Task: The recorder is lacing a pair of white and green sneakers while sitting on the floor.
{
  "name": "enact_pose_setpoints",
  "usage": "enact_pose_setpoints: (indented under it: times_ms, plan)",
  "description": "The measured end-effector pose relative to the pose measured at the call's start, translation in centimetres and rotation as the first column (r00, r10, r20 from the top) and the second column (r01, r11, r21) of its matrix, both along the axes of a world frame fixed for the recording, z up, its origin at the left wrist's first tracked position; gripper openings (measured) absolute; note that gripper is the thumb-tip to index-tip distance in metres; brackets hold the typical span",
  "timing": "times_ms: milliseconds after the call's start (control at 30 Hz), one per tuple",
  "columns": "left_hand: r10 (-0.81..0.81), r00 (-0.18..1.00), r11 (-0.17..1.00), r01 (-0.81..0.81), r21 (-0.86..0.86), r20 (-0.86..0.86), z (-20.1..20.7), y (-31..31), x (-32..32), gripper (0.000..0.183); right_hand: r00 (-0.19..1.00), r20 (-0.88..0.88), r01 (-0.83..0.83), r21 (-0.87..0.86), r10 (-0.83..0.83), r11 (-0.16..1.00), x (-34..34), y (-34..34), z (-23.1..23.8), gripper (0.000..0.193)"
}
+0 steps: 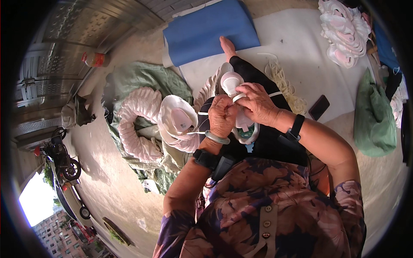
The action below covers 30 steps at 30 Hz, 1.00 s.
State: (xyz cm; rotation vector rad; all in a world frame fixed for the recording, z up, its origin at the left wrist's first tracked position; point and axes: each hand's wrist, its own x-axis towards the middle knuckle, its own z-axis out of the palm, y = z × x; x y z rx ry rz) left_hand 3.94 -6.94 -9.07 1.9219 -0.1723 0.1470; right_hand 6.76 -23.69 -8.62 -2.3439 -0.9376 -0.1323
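A white and pink shoe upper [245, 128] lies across my lap, its pale perforated part [231, 81] pointing away from me. My left hand [223, 115] is closed over its left side, fingertips pinched together; what they hold is hidden. From the other side my right hand [257, 103] grips the upper, thumb and fingers bent around a white edge near its middle. The fingertips of both hands almost meet. Beside my left wrist, a curved row of nested white and pink shoe uppers [138, 124] ends in one with its opening up [177, 117].
Cream laces [290, 88] lie loose right of my leg, near a dark phone [319, 107]. A blue mat [211, 32] is ahead. Green cloth [161, 77] lies under the nested uppers. At right are a green bag [374, 120] and more stacked uppers [344, 34].
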Motion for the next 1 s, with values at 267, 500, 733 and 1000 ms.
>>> enact_pose_setpoints:
  times_ms: [267,500,733,1000]
  plan:
    - [-0.046,0.998,0.999,0.047,-0.019,0.044,-0.3,0.8,-0.1,0.011,0.998,0.055,0.02,-0.018,-0.019,1.0,-0.6,0.3,-0.2,0.025]
    - [-0.133,0.991,0.991,0.133,0.014,0.031,0.3,1.5,-0.2,0.011,0.978,-0.199,0.051,-0.088,-0.067,0.995,-1.7,0.5,0.5,0.025]
    - [-0.139,0.924,0.919,0.254,0.301,-0.356,2.0,3.3,-1.5,0.028,0.953,-0.296,-0.08,-0.03,0.068,0.996,-3.0,-2.1,3.0,0.011]
    - [-0.147,0.927,0.895,0.274,0.353,-0.345,0.7,3.7,-2.3,0.04,0.896,-0.437,-0.137,-0.097,0.082,0.986,-4.8,-8.4,4.7,0.016]
